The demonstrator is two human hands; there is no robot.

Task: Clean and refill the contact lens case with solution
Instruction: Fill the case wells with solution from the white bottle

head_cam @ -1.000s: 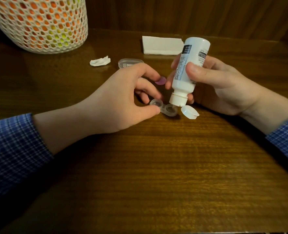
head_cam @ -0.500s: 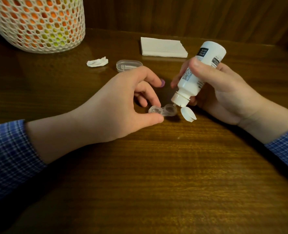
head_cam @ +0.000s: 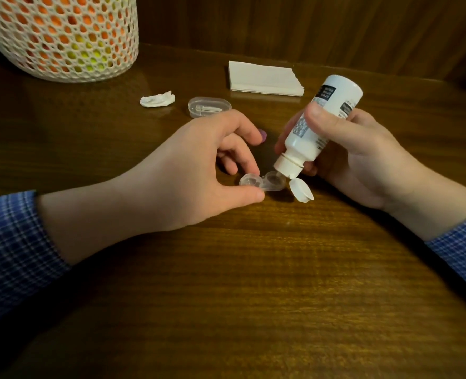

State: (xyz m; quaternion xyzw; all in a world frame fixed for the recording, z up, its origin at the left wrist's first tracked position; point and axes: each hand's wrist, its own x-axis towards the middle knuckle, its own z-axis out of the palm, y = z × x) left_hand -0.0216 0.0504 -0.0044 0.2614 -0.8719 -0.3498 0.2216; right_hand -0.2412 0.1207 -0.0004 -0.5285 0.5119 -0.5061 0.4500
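A clear two-well contact lens case (head_cam: 264, 183) lies uncapped on the dark wooden table (head_cam: 253, 283). My left hand (head_cam: 188, 173) pinches its left well between thumb and a finger. My right hand (head_cam: 357, 157) grips a white solution bottle (head_cam: 315, 129), tilted nozzle-down over the right well, its flip cap (head_cam: 301, 189) hanging open beside the case. A purple case cap (head_cam: 263, 135) peeks out behind my left index finger.
A white mesh basket (head_cam: 59, 36) of orange and green items stands at the back left. A crumpled tissue (head_cam: 158, 99), a clear oval box (head_cam: 209, 106) and a folded stack of white napkins (head_cam: 264, 77) lie behind my hands. A wood-panelled wall runs along the back.
My right hand has tipped the bottle from nearly upright to slanted, its base swinging right, with the nozzle staying over the right well. My left hand has kept its hold on the case.
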